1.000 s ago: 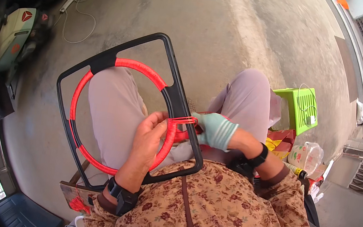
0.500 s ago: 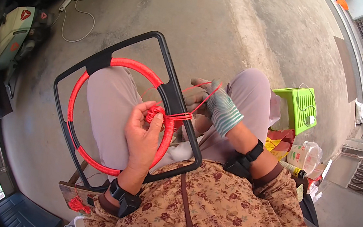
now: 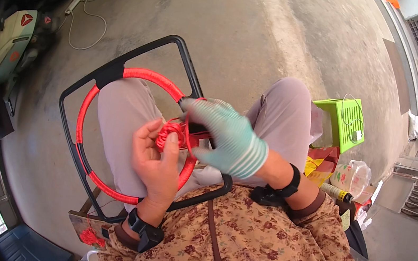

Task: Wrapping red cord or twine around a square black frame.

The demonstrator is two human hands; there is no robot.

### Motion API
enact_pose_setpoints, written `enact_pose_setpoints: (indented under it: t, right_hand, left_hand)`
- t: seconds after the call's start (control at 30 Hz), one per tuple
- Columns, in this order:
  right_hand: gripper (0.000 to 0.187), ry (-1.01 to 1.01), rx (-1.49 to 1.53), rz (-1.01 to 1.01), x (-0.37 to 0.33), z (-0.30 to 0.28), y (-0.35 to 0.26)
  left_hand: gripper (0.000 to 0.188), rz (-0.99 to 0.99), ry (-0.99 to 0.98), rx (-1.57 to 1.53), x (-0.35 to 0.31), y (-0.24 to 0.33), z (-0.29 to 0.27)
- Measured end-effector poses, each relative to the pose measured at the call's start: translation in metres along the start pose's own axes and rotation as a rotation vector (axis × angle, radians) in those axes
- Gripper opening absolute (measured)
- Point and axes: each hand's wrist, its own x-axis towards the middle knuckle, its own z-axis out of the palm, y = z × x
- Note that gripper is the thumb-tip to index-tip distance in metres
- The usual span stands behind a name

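A black rectangular frame (image 3: pixel 100 75) with a ring inside it rests across my lap. Much of the ring (image 3: pixel 84 107) is wound with red cord; a few stretches are black. My bare left hand (image 3: pixel 156 156) is closed on a bundle of red cord (image 3: pixel 170 134) at the ring's right side. Reaching over the frame's right bar is my right hand (image 3: pixel 229 138), in a teal and white striped glove, with fingers and thumb apart around the bar. Its fingertips are blurred beside a loop of the red cord, so whether they grip it is unclear.
A bright green slotted plastic stool (image 3: pixel 348 126) and a clear plastic tub (image 3: pixel 352 178) are on the right. Red cord (image 3: pixel 91 237) hangs by a wooden board (image 3: pixel 79 222) at lower left. A power strip (image 3: pixel 74 3) with white cable lies on the floor, near a pale green machine (image 3: pixel 14 44).
My right hand has moved left from beyond the frame to over its right bar. The cord stretched between the hands has slackened, and the bundle has shifted slightly left with my left hand.
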Motion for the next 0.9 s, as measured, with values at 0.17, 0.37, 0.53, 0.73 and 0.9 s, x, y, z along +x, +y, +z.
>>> enact_pose_setpoints:
  t: [0.17, 0.37, 0.53, 0.73, 0.9]
  right_hand:
    - [0.061, 0.128, -0.167, -0.132, 0.003, 0.016, 0.012]
    - [0.054, 0.244, -0.282, -0.021, -0.018, -0.03, 0.013]
    - [0.046, 0.191, -0.852, 0.281, -0.058, -0.099, 0.078]
    - [0.03, 0.984, -0.002, 0.669, -0.121, -0.196, 0.155]
    - [0.016, 1.202, 0.581, 0.478, -0.14, -0.206, 0.177]
  left_hand:
    - [0.032, 0.108, -0.052, -0.114, -0.006, 0.0, 0.002]
    - [0.023, -0.125, -0.014, -0.058, 0.004, -0.019, -0.006]
    - [0.019, -0.215, -0.098, -0.071, 0.004, -0.029, -0.01]
    - [0.016, -0.534, -0.23, -0.232, 0.005, -0.017, -0.009]
    - [0.018, -0.55, -0.22, -0.307, 0.005, -0.019, -0.003]
